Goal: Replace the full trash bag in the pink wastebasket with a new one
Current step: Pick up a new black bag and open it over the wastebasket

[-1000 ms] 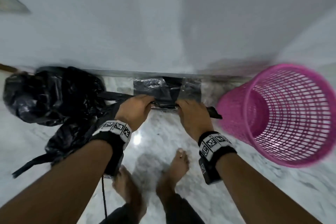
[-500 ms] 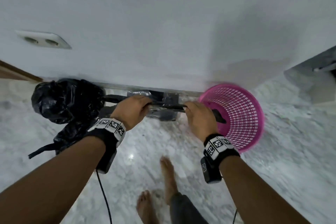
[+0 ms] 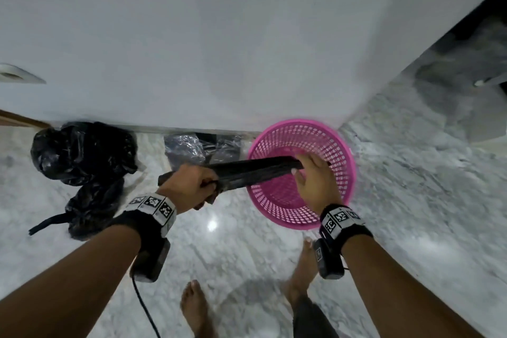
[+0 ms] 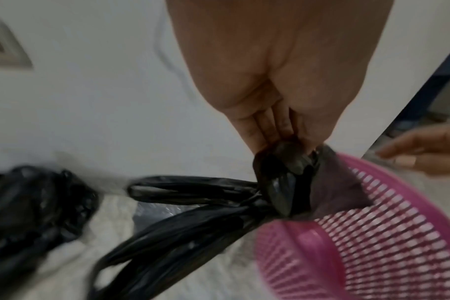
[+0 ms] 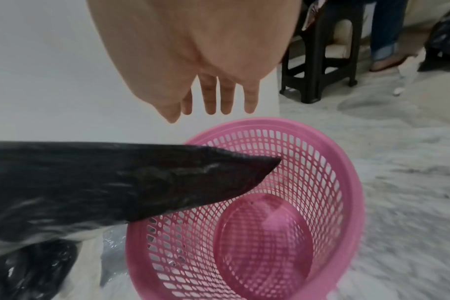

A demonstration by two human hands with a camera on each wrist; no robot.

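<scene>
The pink mesh wastebasket (image 3: pixel 281 210) stands upright on the marble floor against the white wall, with no liner in it (image 5: pixel 347 182). My left hand (image 3: pixel 203 186) grips one end of a folded new black bag (image 3: pixel 258 171), pinching it between fingers and thumb (image 4: pixel 283 146). The bag (image 5: pixel 116 182) stretches right, and its tip hangs over the basket's mouth. My right hand (image 3: pixel 304 170) hovers over the basket with straight fingers (image 5: pixel 219 101), holding nothing. The full, tied black trash bag (image 3: pixel 82 153) lies on the floor to the left, by the wall.
A clear packet of black bags (image 3: pixel 186 148) lies at the wall's foot between the full bag and the basket. My bare feet (image 3: pixel 194 307) stand just behind. A black stool (image 5: pixel 321 60) and another person's leg (image 5: pixel 385 30) are beyond the basket. A wall socket (image 3: pixel 16 77) is at left.
Both hands held the folded bag near the packet; they carried it right, over the basket. The right hand has let go of its end and opened.
</scene>
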